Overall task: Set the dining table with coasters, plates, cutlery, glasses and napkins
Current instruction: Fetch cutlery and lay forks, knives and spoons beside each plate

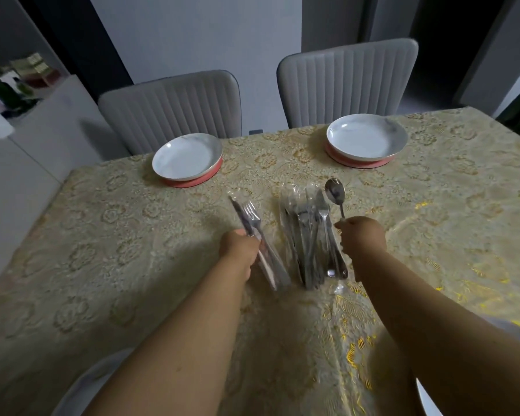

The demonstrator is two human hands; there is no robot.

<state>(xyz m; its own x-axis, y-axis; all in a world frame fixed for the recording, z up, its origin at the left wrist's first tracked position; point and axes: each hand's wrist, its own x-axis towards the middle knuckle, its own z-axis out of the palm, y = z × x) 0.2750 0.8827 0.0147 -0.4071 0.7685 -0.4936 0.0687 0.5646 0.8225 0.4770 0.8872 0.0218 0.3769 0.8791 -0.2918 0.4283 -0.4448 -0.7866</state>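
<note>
My left hand [237, 250] grips a knife and fork [250, 219] together, their tips pointing away over the table. A spoon [336, 193] stands bowl-up in the pinch of my right hand [362, 237]. Between the two hands lies a pile of cutlery [308, 235] in clear plastic wrapping on the gold-patterned tablecloth [132, 235]. Two white plates sit on pink coasters at the far side: the left plate [186, 160] on its coaster [189, 182], the right plate [366, 138] on its coaster [357, 162].
Two grey ribbed chairs, the left chair [168, 106] and the right chair [347, 79], stand behind the far edge of the table. A white cabinet [27, 151] with clutter on top is at the left. A white plate rim [81, 388] shows at the near edge under my left arm.
</note>
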